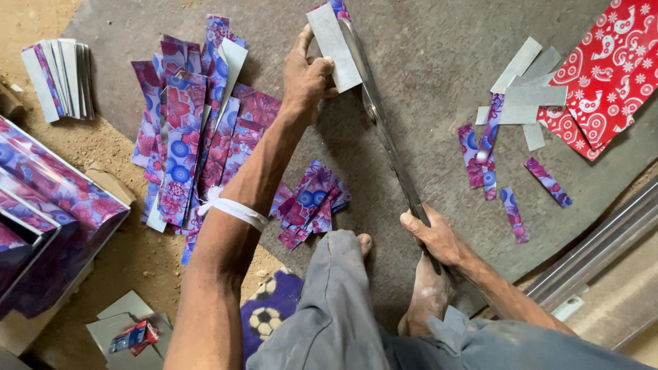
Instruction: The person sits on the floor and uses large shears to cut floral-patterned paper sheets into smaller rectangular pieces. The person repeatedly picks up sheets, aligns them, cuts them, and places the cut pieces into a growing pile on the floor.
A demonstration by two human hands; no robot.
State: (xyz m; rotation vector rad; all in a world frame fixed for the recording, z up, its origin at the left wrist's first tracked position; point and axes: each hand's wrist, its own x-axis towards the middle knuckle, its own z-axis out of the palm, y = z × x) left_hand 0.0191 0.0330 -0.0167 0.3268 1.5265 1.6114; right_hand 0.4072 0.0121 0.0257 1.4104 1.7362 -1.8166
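My left hand grips a grey strip of sheet with a purple flowered face, held against the blade of long metal shears lying on the grey floor. My right hand is closed around the shears' near handle, just above my bare foot. A pile of purple and blue flowered strips lies left of my left forearm. Smaller cut pieces sit under that forearm.
More flowered and grey offcuts lie to the right, beside a red patterned sheet. Flowered boxes stand at the left edge, a stack of strips at the top left. A metal rail runs along the right.
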